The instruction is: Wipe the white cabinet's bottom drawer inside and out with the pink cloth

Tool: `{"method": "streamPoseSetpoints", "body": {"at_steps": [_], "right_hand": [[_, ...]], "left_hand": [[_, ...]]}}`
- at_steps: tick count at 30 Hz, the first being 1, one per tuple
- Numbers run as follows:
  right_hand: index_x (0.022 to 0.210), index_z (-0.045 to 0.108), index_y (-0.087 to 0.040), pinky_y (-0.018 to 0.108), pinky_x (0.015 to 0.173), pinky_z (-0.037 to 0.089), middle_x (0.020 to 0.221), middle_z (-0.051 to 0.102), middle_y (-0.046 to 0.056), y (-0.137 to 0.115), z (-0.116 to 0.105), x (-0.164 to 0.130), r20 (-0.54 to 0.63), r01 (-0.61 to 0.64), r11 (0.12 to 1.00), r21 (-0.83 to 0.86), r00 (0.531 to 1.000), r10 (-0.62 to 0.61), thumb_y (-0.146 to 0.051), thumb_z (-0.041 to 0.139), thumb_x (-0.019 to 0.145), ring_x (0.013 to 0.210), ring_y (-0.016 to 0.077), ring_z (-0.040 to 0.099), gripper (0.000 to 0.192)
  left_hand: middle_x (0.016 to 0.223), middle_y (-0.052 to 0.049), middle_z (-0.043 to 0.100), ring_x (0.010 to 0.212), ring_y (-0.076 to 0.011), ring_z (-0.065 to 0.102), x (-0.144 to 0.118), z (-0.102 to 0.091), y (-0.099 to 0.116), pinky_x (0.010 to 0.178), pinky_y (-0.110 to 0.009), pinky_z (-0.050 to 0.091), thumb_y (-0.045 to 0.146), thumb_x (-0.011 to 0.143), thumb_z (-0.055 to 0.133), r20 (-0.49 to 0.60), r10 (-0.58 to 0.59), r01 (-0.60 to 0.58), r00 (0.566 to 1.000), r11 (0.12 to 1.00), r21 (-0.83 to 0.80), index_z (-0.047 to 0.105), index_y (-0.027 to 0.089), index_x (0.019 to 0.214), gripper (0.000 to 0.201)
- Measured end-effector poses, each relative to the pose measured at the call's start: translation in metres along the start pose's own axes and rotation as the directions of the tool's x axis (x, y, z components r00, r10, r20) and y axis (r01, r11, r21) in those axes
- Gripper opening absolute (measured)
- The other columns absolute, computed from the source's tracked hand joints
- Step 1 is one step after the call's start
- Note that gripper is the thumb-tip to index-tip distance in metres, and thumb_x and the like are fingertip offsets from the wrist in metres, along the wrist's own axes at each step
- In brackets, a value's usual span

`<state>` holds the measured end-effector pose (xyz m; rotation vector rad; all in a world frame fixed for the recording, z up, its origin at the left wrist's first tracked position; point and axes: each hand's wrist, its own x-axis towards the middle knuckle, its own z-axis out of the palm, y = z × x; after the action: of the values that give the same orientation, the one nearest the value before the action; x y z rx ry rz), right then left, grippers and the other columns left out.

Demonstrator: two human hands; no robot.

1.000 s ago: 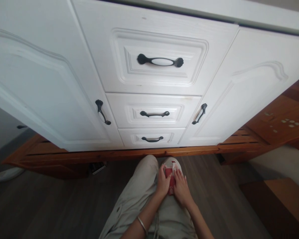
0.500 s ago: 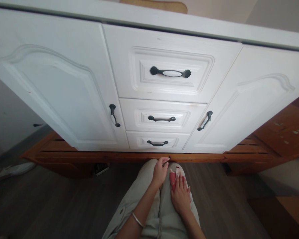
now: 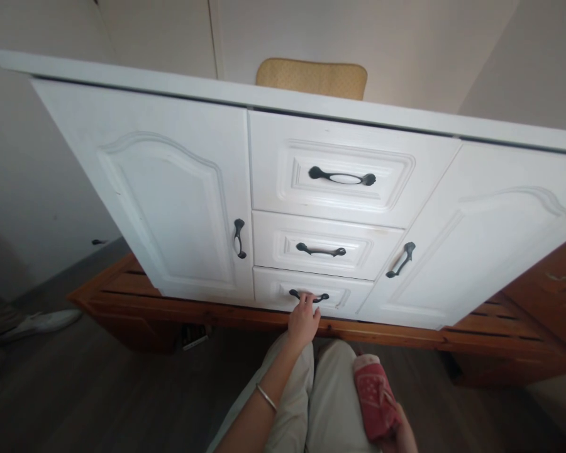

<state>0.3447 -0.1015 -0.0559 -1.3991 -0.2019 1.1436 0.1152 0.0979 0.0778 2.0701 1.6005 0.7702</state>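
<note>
Left hand (image 3: 303, 319): fingers curled onto the black metal handle (image 3: 309, 296) of the white bottom drawer (image 3: 311, 294). Right hand (image 3: 400, 434) clutches a soft red cloth item (image 3: 375, 397). Handle looks rigid; grip it mid-bar.

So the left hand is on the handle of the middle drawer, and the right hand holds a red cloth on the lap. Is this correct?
Not quite. In the head view the left hand is on the handle of the bottom drawer, not the middle one. The rest is right: the right hand holds the red cloth on the lap.
</note>
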Motion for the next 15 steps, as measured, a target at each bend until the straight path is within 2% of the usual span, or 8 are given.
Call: {"method": "streamPoseSetpoints", "body": {"at_steps": [2, 3, 5, 6, 8, 10, 12, 15], "right_hand": [[0.078, 0.074, -0.027, 0.051, 0.079, 0.063, 0.080, 0.079, 0.004, -0.009, -0.006, -0.006, -0.062, -0.058, 0.982, 0.179, 0.996, 0.070, -0.051, 0.085, 0.052, 0.073, 0.0289, 0.074, 0.037], [0.076, 0.074, -0.029, 0.053, 0.081, 0.063, 0.080, 0.079, 0.004, -0.016, -0.007, -0.011, -0.069, -0.068, 0.965, 0.251, 0.994, 0.089, -0.052, 0.085, 0.052, 0.076, 0.0300, 0.075, 0.035], [0.084, 0.076, -0.031, 0.060, 0.088, 0.060, 0.087, 0.080, 0.006, -0.032, -0.004, -0.022, -0.041, -0.093, 0.927, 0.363, 0.992, 0.116, -0.062, 0.080, 0.059, 0.090, 0.0345, 0.075, 0.040], [0.093, 0.077, -0.033, 0.065, 0.091, 0.058, 0.094, 0.080, 0.008, -0.041, -0.001, -0.028, -0.018, -0.101, 0.912, 0.397, 0.993, 0.118, -0.070, 0.075, 0.064, 0.098, 0.0369, 0.074, 0.047], [0.116, 0.074, -0.034, 0.072, 0.096, 0.053, 0.109, 0.079, 0.012, -0.059, 0.005, -0.040, 0.016, -0.079, 0.901, 0.427, 0.997, 0.080, -0.082, 0.062, 0.070, 0.113, 0.0410, 0.070, 0.067], [0.133, 0.066, -0.033, 0.076, 0.098, 0.050, 0.119, 0.076, 0.015, -0.075, 0.009, -0.048, 0.010, -0.025, 0.904, 0.427, 1.000, 0.023, -0.080, 0.061, 0.072, 0.120, 0.0431, 0.066, 0.077], [0.140, 0.061, -0.030, 0.075, 0.100, 0.049, 0.121, 0.075, 0.016, -0.088, 0.009, -0.051, 0.002, 0.008, 0.917, 0.399, 1.000, -0.010, -0.067, 0.068, 0.072, 0.120, 0.0436, 0.066, 0.077], [0.135, 0.065, -0.027, 0.073, 0.104, 0.048, 0.114, 0.077, 0.014, -0.109, 0.007, -0.048, 0.002, 0.037, 0.950, 0.309, 0.999, -0.039, -0.047, 0.072, 0.071, 0.114, 0.0405, 0.069, 0.067]], "left_hand": [[0.132, -0.005, 0.063, 0.107, -0.0223, 0.071, -0.007, -0.001, -0.002, 0.086, -0.032, 0.054, 0.022, 0.095, 0.054, -0.004, 0.017, -0.017, 1.000, 1.000, 0.006, 0.058, 0.026, 0.125, 0.031], [0.132, -0.005, 0.063, 0.109, -0.0221, 0.070, -0.012, 0.000, -0.003, 0.087, -0.032, 0.054, 0.021, 0.095, 0.052, -0.007, 0.023, -0.023, 1.000, 1.000, 0.004, 0.058, 0.026, 0.125, 0.032], [0.133, -0.005, 0.063, 0.111, -0.0218, 0.070, -0.027, 0.001, -0.003, 0.089, -0.033, 0.054, 0.018, 0.094, 0.048, -0.015, 0.024, -0.024, 1.000, 1.000, -0.011, 0.057, 0.027, 0.127, 0.035], [0.133, -0.005, 0.063, 0.111, -0.0218, 0.069, -0.037, 0.002, -0.003, 0.091, -0.033, 0.054, 0.017, 0.095, 0.047, -0.014, 0.019, -0.019, 1.000, 1.000, -0.023, 0.057, 0.027, 0.127, 0.036], [0.134, -0.006, 0.062, 0.113, -0.0223, 0.069, -0.058, 0.005, -0.003, 0.094, -0.034, 0.054, 0.017, 0.094, 0.044, 0.003, -0.003, 0.003, 1.000, 0.999, -0.053, 0.058, 0.027, 0.128, 0.038], [0.137, -0.007, 0.061, 0.118, -0.0232, 0.067, -0.081, 0.006, -0.002, 0.098, -0.035, 0.053, 0.017, 0.094, 0.042, 0.031, -0.023, 0.025, 0.999, 0.996, -0.084, 0.058, 0.027, 0.131, 0.041], [0.141, -0.007, 0.060, 0.124, -0.0232, 0.064, -0.103, 0.004, -0.002, 0.103, -0.037, 0.051, 0.016, 0.093, 0.041, 0.066, -0.036, 0.043, 0.997, 0.992, -0.120, 0.057, 0.028, 0.136, 0.047], [0.147, -0.007, 0.057, 0.134, -0.0220, 0.058, -0.126, -0.005, 0.001, 0.110, -0.037, 0.048, 0.017, 0.092, 0.040, 0.150, -0.056, 0.084, 0.987, 0.978, -0.191, 0.054, 0.029, 0.142, 0.054]]}}
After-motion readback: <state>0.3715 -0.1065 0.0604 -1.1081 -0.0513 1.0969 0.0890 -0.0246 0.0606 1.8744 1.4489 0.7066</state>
